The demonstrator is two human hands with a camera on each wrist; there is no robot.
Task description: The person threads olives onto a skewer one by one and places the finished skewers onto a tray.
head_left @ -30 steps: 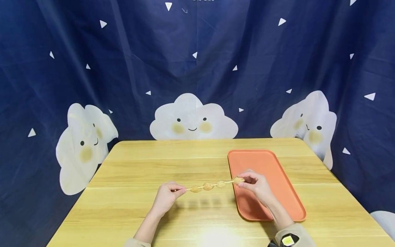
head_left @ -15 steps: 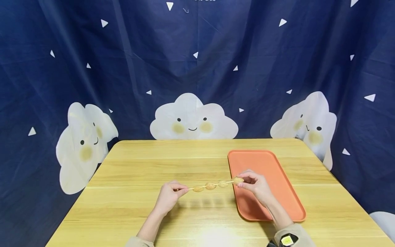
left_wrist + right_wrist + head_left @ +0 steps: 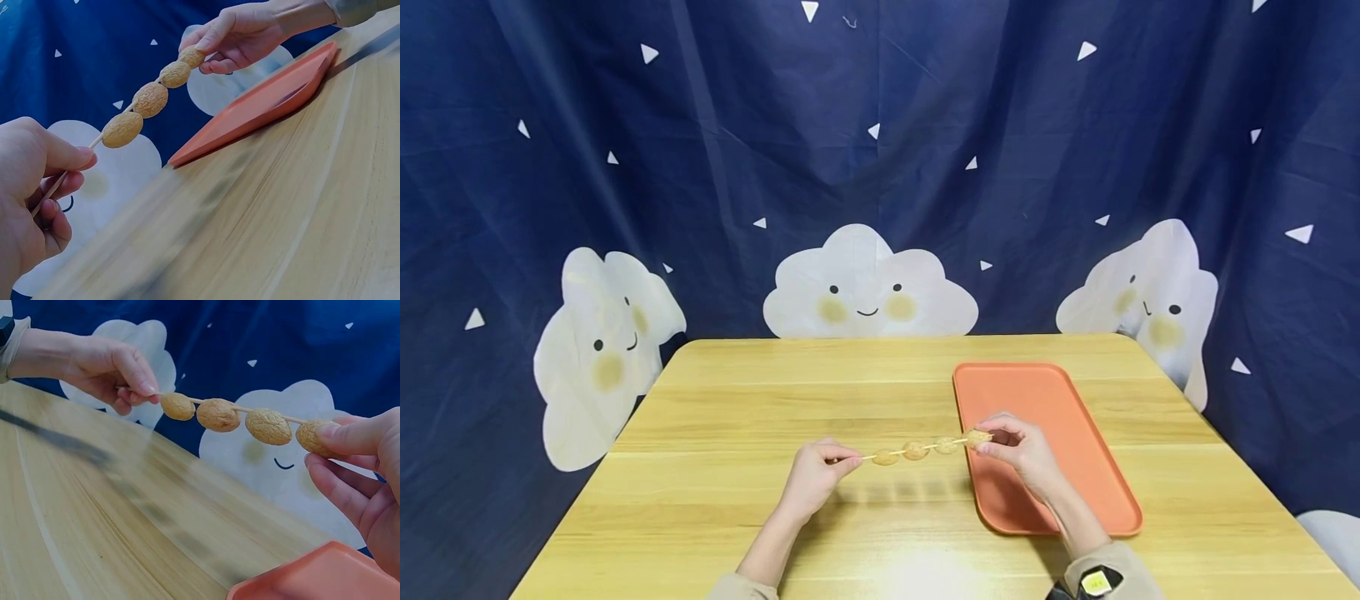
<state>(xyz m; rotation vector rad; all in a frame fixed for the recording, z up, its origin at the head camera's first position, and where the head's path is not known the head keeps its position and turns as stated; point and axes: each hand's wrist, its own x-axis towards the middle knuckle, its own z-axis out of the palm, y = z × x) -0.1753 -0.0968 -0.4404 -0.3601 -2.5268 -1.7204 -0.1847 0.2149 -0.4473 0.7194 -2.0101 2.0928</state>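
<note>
A thin wooden skewer (image 3: 95,141) carries several oval, wrinkled, golden-brown balls (image 3: 915,451), held up above the table roughly level. My left hand (image 3: 811,479) pinches the bare stick between thumb and fingers, a little short of the first ball (image 3: 122,129). The ball at the far end (image 3: 310,438) sits between the thumb and fingers of my right hand (image 3: 1028,454). The fingers partly cover that ball. Under the right hand lies an orange rectangular tray (image 3: 1086,479), apart from the skewer, with no item visible in it.
The light wooden table (image 3: 760,400) spreads out around the hands, with the skewer's shadow on it. A dark blue curtain (image 3: 722,125) with white clouds and triangles hangs behind and at both sides. A watch (image 3: 1097,582) is on the right wrist.
My left hand, with the stick and the nearer balls, has shifted slightly right. The right hand and end ball hardly moved, so the gap before that ball has narrowed.
</note>
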